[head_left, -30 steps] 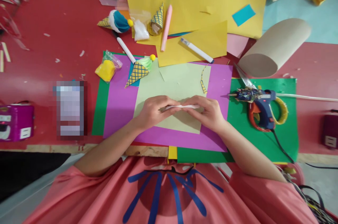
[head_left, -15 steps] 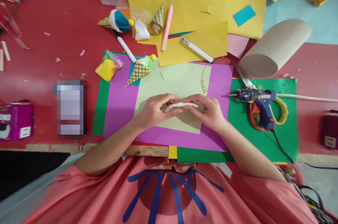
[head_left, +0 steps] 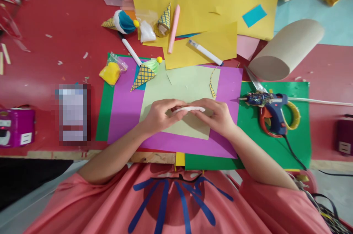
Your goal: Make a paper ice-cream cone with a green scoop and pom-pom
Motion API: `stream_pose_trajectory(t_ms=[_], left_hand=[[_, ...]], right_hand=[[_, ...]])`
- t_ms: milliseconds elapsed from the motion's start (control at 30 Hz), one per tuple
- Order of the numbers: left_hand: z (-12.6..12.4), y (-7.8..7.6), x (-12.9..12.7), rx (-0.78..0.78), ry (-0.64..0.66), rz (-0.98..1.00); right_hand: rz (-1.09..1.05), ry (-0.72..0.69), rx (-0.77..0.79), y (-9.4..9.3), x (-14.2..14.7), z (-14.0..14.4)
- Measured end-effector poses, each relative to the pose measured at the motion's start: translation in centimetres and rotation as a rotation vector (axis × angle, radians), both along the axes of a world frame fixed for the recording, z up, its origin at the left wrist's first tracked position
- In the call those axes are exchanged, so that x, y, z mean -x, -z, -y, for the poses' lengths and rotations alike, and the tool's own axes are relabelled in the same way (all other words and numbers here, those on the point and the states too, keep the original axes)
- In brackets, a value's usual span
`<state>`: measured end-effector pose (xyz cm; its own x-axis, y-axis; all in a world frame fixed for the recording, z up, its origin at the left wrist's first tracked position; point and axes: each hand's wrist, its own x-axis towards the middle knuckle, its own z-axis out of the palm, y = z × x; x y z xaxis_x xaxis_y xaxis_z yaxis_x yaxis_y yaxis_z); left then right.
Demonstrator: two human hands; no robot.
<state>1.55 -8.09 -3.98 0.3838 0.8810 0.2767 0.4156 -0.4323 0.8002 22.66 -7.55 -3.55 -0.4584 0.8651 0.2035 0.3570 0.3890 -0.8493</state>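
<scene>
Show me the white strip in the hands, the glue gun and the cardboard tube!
White strip (head_left: 191, 109): head view, on its middle.
Glue gun (head_left: 276, 115): head view, on its handle.
Cardboard tube (head_left: 293, 47): head view, on its outer side.

Left hand (head_left: 162, 114): holds a thin white strip (head_left: 190, 109) near the worktop's (head_left: 35, 53) front edge;
Right hand (head_left: 215, 114): pinches the same strip;
Glue gun (head_left: 277, 114): on a green sheet (head_left: 298, 149), near that edge;
Cardboard tube (head_left: 286, 50): farther from it

Strip (head_left: 191, 109): white, slim, smooth-looking; material unclear. Slight arch, middle bowed toward top of frame. Right end blunt; left end narrower, partly hidden. Pose: near-horizontal, long axis left-right, pinched in two places. Location: just below frame centre.
</scene>
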Motion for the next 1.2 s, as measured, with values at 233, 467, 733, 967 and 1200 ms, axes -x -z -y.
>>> stream_pose_trajectory(t_ms=[233, 467, 733, 967, 1200], left_hand=[[0.06, -0.09, -0.08, 0.1, 0.047, 0.052], [0.01, -0.27, 0.14, 0.353, 0.033, 0.119], [-0.06, -0.12, 0.07, 0.801, 0.195, 0.347], [0.26, -0.31, 0.01, 0.743, 0.141, 0.281], [-0.01, -0.15, 0.21, 0.808, 0.161, 0.327]], right_hand=[[0.014, -0.016, -0.097, 0.63, -0.01, 0.24], [-0.059, 0.04, -0.09, 0.24, -0.2, 0.15], [-0.121, 0.014, 0.017, 0.01, 0.23, 0.38], [-0.204, 0.034, 0.086, 0.22, 0.19, 0.21], [-0.257, 0.028, 0.161, 0.38, 0.32, 0.17]])
